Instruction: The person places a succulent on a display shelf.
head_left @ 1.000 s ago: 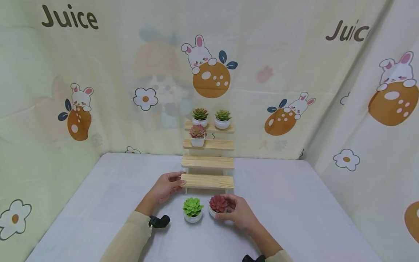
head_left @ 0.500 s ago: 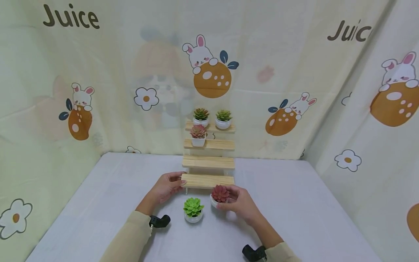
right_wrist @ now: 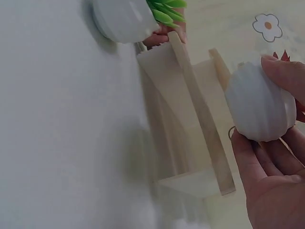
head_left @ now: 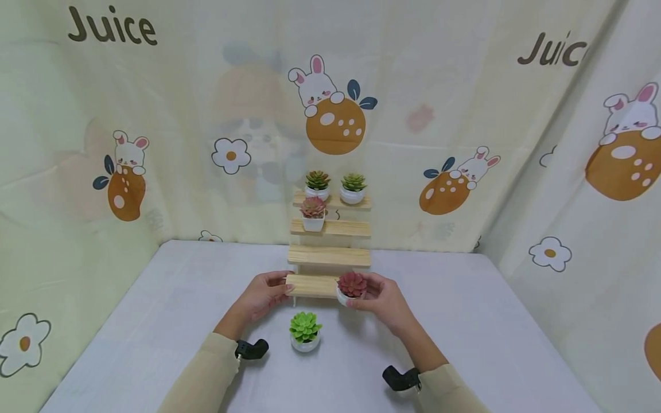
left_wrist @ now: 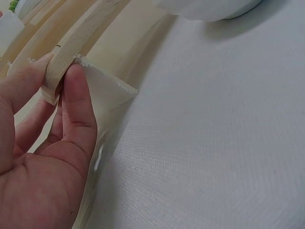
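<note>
My left hand (head_left: 263,297) pinches the left end of the lowest board of a stepped wooden shelf (head_left: 312,285), thumb on top and a finger beneath, as the left wrist view shows. In my right hand (head_left: 384,301) is a red succulent in a white round pot (head_left: 353,285), gripped between thumb and fingers. It hangs in front of the right end of that lowest board, off the table. The right wrist view shows its ribbed white pot (right_wrist: 259,102) apart from the board (right_wrist: 205,114). A bright green succulent in a white pot (head_left: 305,331) stands on the table between the forearms.
Two green potted succulents (head_left: 317,184) (head_left: 353,188) stand on the top board. A pinkish succulent in a square white pot (head_left: 312,214) sits at the left of the second board. A white cloth covers the table (head_left: 439,321); a printed curtain (head_left: 413,86) hangs behind.
My right hand has lifted the red succulent from the table and carried it up and forward to the lowest board. My left hand keeps its hold on the shelf.
</note>
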The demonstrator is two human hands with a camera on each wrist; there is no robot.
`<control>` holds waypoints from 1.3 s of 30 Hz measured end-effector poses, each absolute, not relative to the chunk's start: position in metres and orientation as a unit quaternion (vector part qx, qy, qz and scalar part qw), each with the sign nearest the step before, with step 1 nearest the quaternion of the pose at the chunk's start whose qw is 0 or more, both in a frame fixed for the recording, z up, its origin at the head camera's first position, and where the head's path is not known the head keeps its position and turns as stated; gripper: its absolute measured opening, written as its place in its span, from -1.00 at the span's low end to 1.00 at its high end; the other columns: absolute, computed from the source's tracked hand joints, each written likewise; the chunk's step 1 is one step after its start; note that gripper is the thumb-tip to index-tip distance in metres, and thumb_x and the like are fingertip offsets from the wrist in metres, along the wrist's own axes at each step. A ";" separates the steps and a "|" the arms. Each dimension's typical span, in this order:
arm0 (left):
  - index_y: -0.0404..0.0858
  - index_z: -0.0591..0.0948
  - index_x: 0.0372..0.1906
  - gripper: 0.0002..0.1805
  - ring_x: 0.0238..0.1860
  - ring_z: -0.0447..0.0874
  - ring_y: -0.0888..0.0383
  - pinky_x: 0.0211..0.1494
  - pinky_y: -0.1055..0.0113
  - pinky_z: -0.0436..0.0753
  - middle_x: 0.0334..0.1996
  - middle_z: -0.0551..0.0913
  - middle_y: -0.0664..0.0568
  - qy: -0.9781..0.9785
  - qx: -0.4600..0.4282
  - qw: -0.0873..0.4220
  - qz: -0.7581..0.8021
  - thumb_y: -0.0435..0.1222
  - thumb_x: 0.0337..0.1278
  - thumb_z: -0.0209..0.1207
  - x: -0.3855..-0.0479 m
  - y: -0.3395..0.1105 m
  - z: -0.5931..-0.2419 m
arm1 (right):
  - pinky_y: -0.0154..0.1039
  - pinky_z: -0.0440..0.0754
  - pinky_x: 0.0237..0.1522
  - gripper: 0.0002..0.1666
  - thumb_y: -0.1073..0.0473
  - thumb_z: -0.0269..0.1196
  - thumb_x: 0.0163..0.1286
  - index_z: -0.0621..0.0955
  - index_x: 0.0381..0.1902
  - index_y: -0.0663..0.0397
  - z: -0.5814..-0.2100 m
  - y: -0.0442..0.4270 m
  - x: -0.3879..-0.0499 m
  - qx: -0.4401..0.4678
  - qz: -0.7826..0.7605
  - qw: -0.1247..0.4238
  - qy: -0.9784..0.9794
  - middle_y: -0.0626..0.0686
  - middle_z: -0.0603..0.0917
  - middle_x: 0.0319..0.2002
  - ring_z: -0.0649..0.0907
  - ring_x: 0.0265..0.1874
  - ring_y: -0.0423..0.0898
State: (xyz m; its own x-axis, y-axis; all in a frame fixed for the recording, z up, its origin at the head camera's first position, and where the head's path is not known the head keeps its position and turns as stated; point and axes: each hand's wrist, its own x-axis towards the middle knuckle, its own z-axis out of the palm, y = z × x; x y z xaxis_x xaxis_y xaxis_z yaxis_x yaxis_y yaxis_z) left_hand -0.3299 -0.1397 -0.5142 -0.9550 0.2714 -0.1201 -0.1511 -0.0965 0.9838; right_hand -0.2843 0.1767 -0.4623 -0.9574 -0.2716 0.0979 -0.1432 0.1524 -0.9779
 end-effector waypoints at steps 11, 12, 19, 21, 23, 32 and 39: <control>-0.48 0.42 0.41 -0.44 -0.10 0.69 0.18 -0.06 0.38 0.76 0.00 0.65 -0.11 0.658 0.049 0.137 0.739 -0.48 0.35 0.23 -0.331 -0.140 -0.517 | -0.42 0.66 0.13 -0.23 0.31 0.57 0.10 0.56 0.29 0.23 -0.448 0.177 -0.306 -0.137 -0.635 0.034 0.760 0.25 0.66 0.22 0.71 0.10 -0.15; -0.49 0.42 0.41 -0.43 -0.10 0.69 0.18 -0.06 0.38 0.76 0.00 0.65 -0.11 0.657 0.051 0.137 0.740 -0.48 0.35 0.23 -0.331 -0.140 -0.517 | -0.42 0.66 0.13 -0.23 0.29 0.58 0.10 0.56 0.29 0.22 -0.446 0.177 -0.308 -0.137 -0.632 0.032 0.762 0.24 0.66 0.22 0.71 0.10 -0.16; -0.47 0.43 0.40 -0.44 -0.10 0.69 0.19 -0.07 0.38 0.75 0.00 0.66 -0.10 0.660 0.049 0.137 0.738 -0.46 0.34 0.24 -0.332 -0.140 -0.517 | -0.43 0.66 0.13 -0.17 0.23 0.59 0.11 0.55 0.34 0.18 -0.435 0.178 -0.320 -0.119 -0.626 0.021 0.770 0.21 0.64 0.27 0.69 0.16 -0.12; -0.47 0.44 0.40 -0.44 -0.11 0.69 0.19 -0.08 0.38 0.74 0.00 0.66 -0.09 0.659 0.045 0.137 0.738 -0.46 0.34 0.25 -0.331 -0.140 -0.516 | -0.43 0.66 0.12 -0.17 0.25 0.58 0.12 0.53 0.35 0.20 -0.432 0.178 -0.323 -0.117 -0.627 0.017 0.770 0.23 0.63 0.27 0.68 0.14 -0.12; -0.46 0.45 0.39 -0.44 -0.11 0.69 0.19 -0.08 0.38 0.74 0.00 0.66 -0.08 0.659 0.045 0.138 0.738 -0.45 0.33 0.26 -0.331 -0.140 -0.516 | -0.44 0.67 0.10 -0.18 0.25 0.58 0.12 0.54 0.35 0.20 -0.430 0.178 -0.326 -0.117 -0.627 0.013 0.770 0.24 0.64 0.26 0.69 0.12 -0.14; -0.44 0.45 0.40 -0.43 -0.12 0.69 0.19 -0.09 0.39 0.74 0.00 0.67 -0.08 0.666 0.039 0.139 0.732 -0.45 0.33 0.27 -0.332 -0.139 -0.517 | -0.46 0.68 0.06 -0.24 0.26 0.55 0.17 0.54 0.32 0.21 -0.421 0.179 -0.337 -0.118 -0.638 0.001 0.761 0.25 0.64 0.23 0.69 0.03 -0.22; -0.47 0.44 0.40 -0.43 -0.12 0.69 0.19 -0.10 0.40 0.74 0.01 0.66 -0.11 0.664 0.043 0.135 0.734 -0.45 0.33 0.26 -0.332 -0.139 -0.516 | -0.47 0.67 0.07 -0.23 0.21 0.55 0.18 0.54 0.34 0.16 -0.408 0.177 -0.344 -0.109 -0.631 -0.002 0.768 0.22 0.63 0.25 0.67 0.09 -0.14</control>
